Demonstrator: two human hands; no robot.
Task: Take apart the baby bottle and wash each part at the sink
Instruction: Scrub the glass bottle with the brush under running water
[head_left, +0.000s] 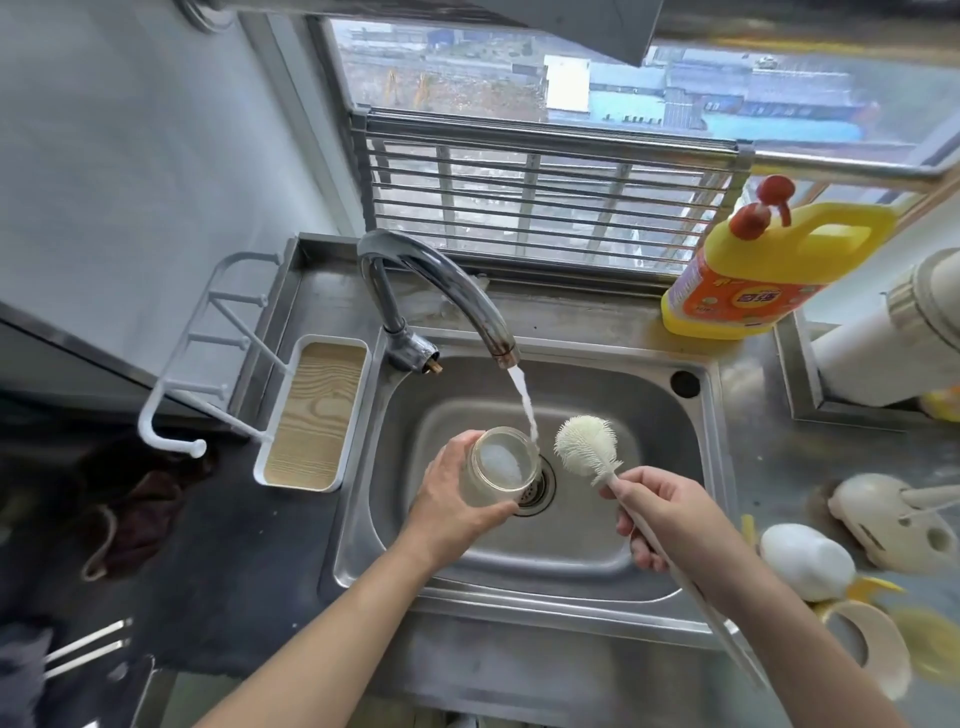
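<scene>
Head view, only view.

- Bottle body (504, 467): clear, open-mouthed, no collar or teat on it. Held over the drain (535, 488) inside the sink (727, 467), mouth tilted up toward the camera. The water stream (524, 400) from the faucet (431, 280) lands at its rim, and there is foam or water inside.
- Left hand (452, 499): fingers and thumb wrapped round the barrel from the left side, a full grasp.
- Right hand (660, 514): closed round the thin handle of the bottle brush (584, 444). The brush head is just beside the bottle mouth, not in it.

Handling, my judgement:
- The body looks rigid and light, and it gets heavier as it fills. Cannot tell glass from plastic, so treat it as breakable over steel.
- The wall is wet and possibly soapy, so likely slick. Best held round mid-barrel as now, not by the rim, which the brush needs free.
- The brush nubs look soft and the handle stiff. A grip nearer the head gives control.

Other pale parts lie on the counter to the right: a white domed cap (805, 561) and a cream ring (862, 644).

Writing:
- Yellow detergent jug (753, 275) with a red pump and an orange label. A round badge carries characters too blurred to read.
- No marks legible on the bottle.
</scene>
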